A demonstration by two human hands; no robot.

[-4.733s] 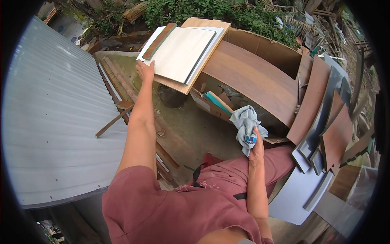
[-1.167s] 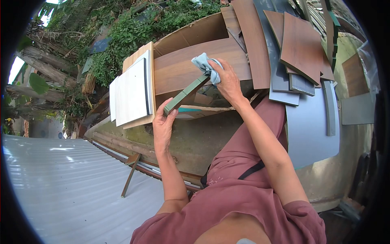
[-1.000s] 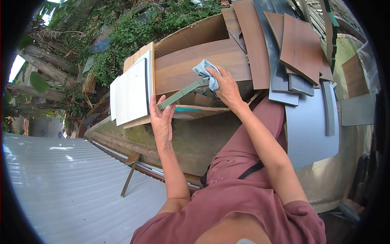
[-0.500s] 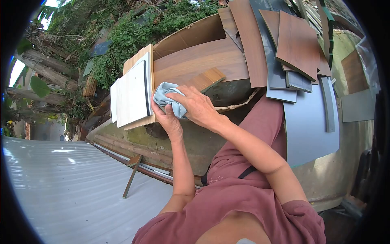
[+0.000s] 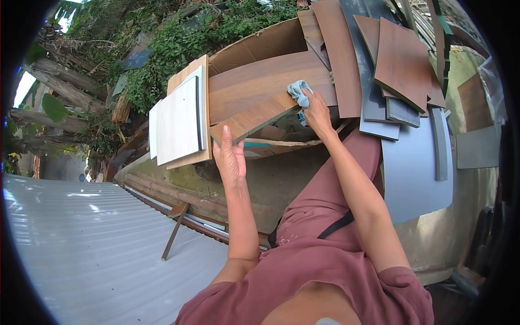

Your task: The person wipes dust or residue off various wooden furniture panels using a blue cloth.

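Note:
My left hand (image 5: 229, 158) grips the near end of a narrow wood-grain strip (image 5: 253, 117) that slants up to the right. At the strip's far end my right hand (image 5: 317, 112) presses a crumpled light-blue cloth (image 5: 299, 91) against it. A large brown wood-grain board (image 5: 254, 81) lies just behind the strip. To the left, a pale whitish panel (image 5: 176, 120) rests on a light plywood sheet (image 5: 188, 76).
Dark brown and grey panels (image 5: 398, 59) are stacked at the upper right, a big grey sheet (image 5: 414, 162) below them. Corrugated metal roofing (image 5: 81, 238) fills the lower left. An open cardboard box (image 5: 260, 46) stands behind the boards, greenery beyond it.
My right hand has slid the cloth from the strip's near end, by my left hand, up to its far end. The strip's wood-grain face now shows along its length.

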